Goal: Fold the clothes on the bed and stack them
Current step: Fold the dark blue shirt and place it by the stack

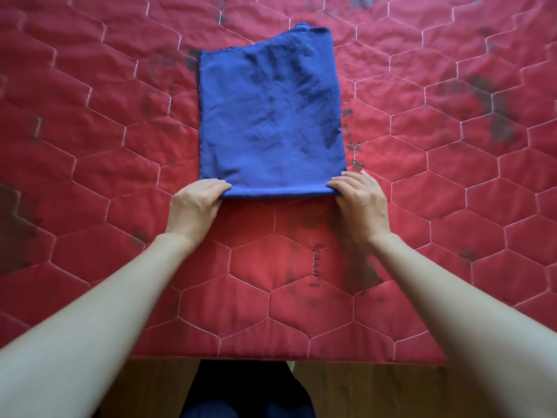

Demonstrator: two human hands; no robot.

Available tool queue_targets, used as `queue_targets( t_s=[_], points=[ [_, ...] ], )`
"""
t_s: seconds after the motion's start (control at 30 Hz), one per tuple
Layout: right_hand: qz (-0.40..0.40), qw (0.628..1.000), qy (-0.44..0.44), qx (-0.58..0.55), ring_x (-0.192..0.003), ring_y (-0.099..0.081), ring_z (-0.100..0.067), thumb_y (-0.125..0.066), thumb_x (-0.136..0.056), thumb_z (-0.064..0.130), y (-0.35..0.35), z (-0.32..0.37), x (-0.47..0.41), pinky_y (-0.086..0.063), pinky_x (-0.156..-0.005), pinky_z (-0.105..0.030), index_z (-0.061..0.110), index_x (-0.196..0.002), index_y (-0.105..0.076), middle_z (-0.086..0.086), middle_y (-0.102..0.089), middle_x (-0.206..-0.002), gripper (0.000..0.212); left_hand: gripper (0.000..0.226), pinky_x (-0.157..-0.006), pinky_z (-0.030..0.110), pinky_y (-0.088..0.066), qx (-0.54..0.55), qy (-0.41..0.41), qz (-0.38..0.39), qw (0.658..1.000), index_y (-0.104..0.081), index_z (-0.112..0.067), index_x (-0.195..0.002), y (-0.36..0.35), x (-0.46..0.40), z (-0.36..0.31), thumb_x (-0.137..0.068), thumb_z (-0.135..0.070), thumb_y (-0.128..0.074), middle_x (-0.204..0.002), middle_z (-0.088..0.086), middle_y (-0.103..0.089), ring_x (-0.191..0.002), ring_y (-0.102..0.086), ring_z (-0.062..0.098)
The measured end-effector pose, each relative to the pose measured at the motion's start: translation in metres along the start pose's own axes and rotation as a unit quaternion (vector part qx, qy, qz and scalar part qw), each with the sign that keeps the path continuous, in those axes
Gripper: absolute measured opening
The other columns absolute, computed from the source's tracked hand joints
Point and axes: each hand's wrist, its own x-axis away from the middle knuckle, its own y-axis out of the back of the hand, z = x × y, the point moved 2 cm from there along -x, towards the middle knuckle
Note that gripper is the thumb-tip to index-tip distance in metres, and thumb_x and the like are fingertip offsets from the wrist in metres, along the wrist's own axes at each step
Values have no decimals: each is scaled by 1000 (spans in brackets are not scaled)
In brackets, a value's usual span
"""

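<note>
Clothes: only one piece in view, a blue garment [271, 116] lying mid-bed on the red quilt [90, 146], already folded into a narrow rectangle w/ a doubled near edge. Left hand [196, 206] pinches the near-left corner, fingers curled over the hem; right hand [360, 200] pinches the near-right corner the same way. Judging by that, the next fold is prob. near edge carried to far edge, then it's done & ready to stack. No stack or other clothes visible, so can't tell how much is left overall. Nearest: wood floor [361, 387] below bed edge. Quilt has dark smudges; nothing blocks the fold.
</note>
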Motion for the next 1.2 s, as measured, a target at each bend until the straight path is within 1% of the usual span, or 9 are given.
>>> queue_targets(
  t_s=[0.17, 0.27, 0.37, 0.47, 0.63, 0.77, 0.9, 1.07, 1.2],
  points=[
    [0, 998, -33, -51, -83, -68, -27, -69, -83, 7, 40, 6, -19, -46, -93, -38, 7, -89, -74, -5, -73, -86, 8, 18, -68, 42, -57, 54, 65, 5, 996, -75, -8, -96, 39, -12, -5, -80, -2, -71, -93, 10, -75, -84, -72, 31],
    [-6, 998, -28, -64, -76, -67, -28, -71, -81, 8, 76, 18, -22, -48, -78, -36, 5, -89, -75, -7, -73, -81, 9, 16, -70, 44, -55, 75, 83, 10, 994, -76, -7, -95, 70, -17, -16, -81, -4, -70, -92, 13, -75, -84, -72, 31],
    [22, 995, -47, -86, -74, -65, -26, -73, -81, 9, 110, 28, -22, -47, -71, -35, 6, -93, -75, -9, -73, -82, 13, 15, -64, 35, -48, 94, 89, 29, 991, -76, -7, -94, 103, -17, -31, -79, -4, -74, -82, 14, -74, -73, -69, 28],
    [48, 987, -85, -125, -69, -60, -15, -74, -80, 9, 140, 31, -17, -42, -66, -26, 9, -94, -76, -6, -73, -82, 14, 12, -60, 31, -41, 146, 98, 71, 982, -77, -7, -90, 136, -14, -45, -78, -5, -76, -70, 11, -70, -63, -60, 20],
    [117, 967, -118, -192, -68, -60, -8, -75, -79, 9, 165, 35, -9, -47, -69, -25, 16, -90, -75, 8, -70, -75, 13, 12, -59, 19, -40, 210, 124, 119, 963, -76, -10, -84, 162, 0, -55, -75, -3, -78, -67, 4, -69, -58, -53, 2],
    [139, 960, -130, -207, -73, -62, -16, -74, -80, 9, 155, 34, -18, -47, -74, -29, 16, -90, -74, 4, -70, -78, 12, 17, -65, 17, -43, 244, 181, 132, 944, -76, -19, -83, 149, 3, -39, -77, -4, -76, -71, -6, -71, -64, -55, -3],
    [124, 955, -161, -216, -76, -59, -15, -73, -82, 13, 130, 31, -52, -43, -75, -26, 15, -93, -72, 3, -70, -84, 11, 20, -70, 18, -46, 283, 245, 114, 920, -73, -28, -83, 124, -18, -7, -79, -8, -75, -77, -10, -71, -72, -57, -1],
    [107, 946, -231, -200, -75, -57, -8, -70, -83, 18, 81, 15, -109, -41, -68, -18, 20, -95, -71, 4, -69, -87, 13, 15, -83, 32, -51, 327, 292, 103, 893, -74, -18, -91, 85, -66, 36, -80, -7, -74, -87, -1, -73, -80, -63, 8],
    [125, 938, -273, -171, -88, -59, -14, -67, -84, 21, 39, -4, -142, -44, -75, -28, 20, -100, -70, 1, -69, -94, 16, 16, -82, 33, -50, 316, 298, 135, 891, -73, -17, -90, 50, -102, 63, -81, -5, -73, -86, 1, -71, -81, -60, 11]
  ],
)
